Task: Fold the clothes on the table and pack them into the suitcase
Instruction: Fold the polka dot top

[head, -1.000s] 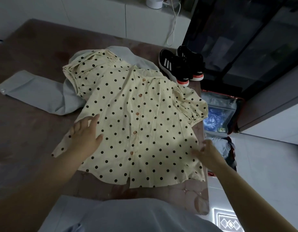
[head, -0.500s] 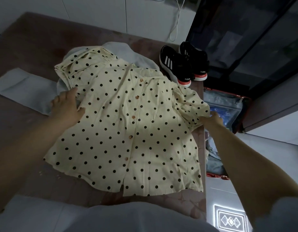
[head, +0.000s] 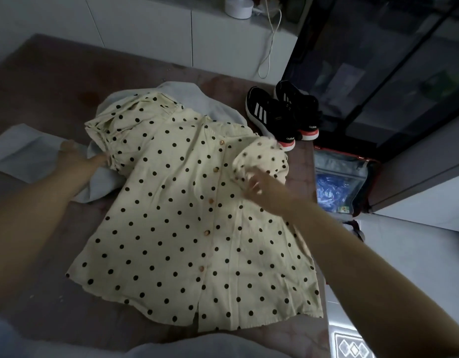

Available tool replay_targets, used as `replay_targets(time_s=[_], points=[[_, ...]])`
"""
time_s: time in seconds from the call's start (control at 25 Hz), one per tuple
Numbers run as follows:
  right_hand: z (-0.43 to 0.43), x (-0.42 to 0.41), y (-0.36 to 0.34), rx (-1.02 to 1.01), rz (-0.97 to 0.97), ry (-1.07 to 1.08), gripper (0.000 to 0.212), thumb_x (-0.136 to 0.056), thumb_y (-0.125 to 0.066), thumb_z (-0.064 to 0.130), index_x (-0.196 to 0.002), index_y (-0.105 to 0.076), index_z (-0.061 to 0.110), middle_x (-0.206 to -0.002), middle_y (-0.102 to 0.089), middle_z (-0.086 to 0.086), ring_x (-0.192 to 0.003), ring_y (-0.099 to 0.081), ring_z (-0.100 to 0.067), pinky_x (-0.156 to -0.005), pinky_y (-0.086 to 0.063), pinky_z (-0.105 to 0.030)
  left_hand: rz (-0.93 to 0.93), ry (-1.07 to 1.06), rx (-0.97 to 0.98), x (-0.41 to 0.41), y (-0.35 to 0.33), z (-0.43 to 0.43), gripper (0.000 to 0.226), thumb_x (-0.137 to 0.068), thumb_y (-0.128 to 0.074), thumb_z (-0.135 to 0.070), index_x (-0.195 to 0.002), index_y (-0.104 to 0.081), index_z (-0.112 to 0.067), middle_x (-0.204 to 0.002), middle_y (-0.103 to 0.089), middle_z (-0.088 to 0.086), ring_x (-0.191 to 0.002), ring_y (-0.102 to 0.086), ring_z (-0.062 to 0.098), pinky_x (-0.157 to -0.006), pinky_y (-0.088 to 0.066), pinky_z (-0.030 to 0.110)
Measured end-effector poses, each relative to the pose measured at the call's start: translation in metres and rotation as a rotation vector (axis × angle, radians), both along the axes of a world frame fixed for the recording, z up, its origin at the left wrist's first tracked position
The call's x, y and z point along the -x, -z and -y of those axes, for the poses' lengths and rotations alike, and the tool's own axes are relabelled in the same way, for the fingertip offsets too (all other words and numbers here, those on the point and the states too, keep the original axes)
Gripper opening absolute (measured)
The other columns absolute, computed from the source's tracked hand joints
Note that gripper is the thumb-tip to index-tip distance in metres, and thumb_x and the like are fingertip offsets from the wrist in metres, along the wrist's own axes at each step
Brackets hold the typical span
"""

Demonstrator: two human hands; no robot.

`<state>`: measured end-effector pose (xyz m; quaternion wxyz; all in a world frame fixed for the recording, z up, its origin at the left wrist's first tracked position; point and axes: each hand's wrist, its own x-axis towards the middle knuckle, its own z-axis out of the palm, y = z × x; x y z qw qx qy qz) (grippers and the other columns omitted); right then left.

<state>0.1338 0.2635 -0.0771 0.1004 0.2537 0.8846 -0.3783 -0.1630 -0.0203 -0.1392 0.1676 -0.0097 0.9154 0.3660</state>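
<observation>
A pale yellow polka-dot blouse lies flat and buttoned side up on the brown table. My left hand is at the cuff of its left sleeve, thumb and fingers closed on the cuff's edge. My right hand pinches the right sleeve, which is turned inward over the blouse's front. A grey garment lies spread under the blouse. The open suitcase sits on the floor past the table's right edge, with blue items inside.
A pair of black sneakers stands at the table's far right corner, close to the blouse's collar. White cabinets with a hanging cord line the far wall. A dark glass cabinet stands behind the suitcase.
My left hand slid up from the blouse's side to its left sleeve cuff. My right hand went from the hem to the right sleeve and brought it inward over the front.
</observation>
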Motion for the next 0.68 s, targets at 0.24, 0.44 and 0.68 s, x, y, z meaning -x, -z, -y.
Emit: replay_targets(time_s=[0.24,0.44,0.68], points=[[0.004,-0.030,0.044,-0.267,0.195,0.134,0.075,-0.085,-0.059,0.026,-0.146,-0.017,0.033,-0.149,-0.023,-0.006,-0.133,-0.028,-0.036,-0.109,-0.030,-0.048,-0.043,0.031,-0.139,0.005,-0.030,-0.027,0.101,-0.080,-0.072,-0.024,-0.149,0.000,-0.017,-0.155,-0.017,0.010,-0.139,-0.026,0.025,-0.110,-0.028,0.036],[0.007,-0.055,0.059,-0.206,0.165,0.071,0.076,-0.085,-0.062,0.018,-0.147,-0.020,0.031,-0.150,-0.026,-0.002,-0.132,-0.033,-0.034,-0.107,-0.034,-0.048,-0.097,0.180,-0.058,0.022,-0.041,-0.036,0.072,-0.083,-0.069,-0.027,-0.143,-0.032,-0.013,-0.144,-0.040,0.013,-0.128,-0.043,0.028,-0.103,-0.036,0.035],[0.017,-0.066,0.058,-0.172,0.149,0.142,0.073,-0.085,-0.064,0.016,-0.146,-0.024,0.021,-0.150,-0.025,-0.010,-0.133,-0.033,-0.030,-0.108,-0.035,-0.040,-0.349,0.261,0.178,0.020,-0.063,-0.037,0.038,-0.090,-0.054,-0.024,-0.119,-0.055,0.000,-0.118,-0.059,0.022,-0.108,-0.055,0.037,-0.081,-0.041,0.036]])
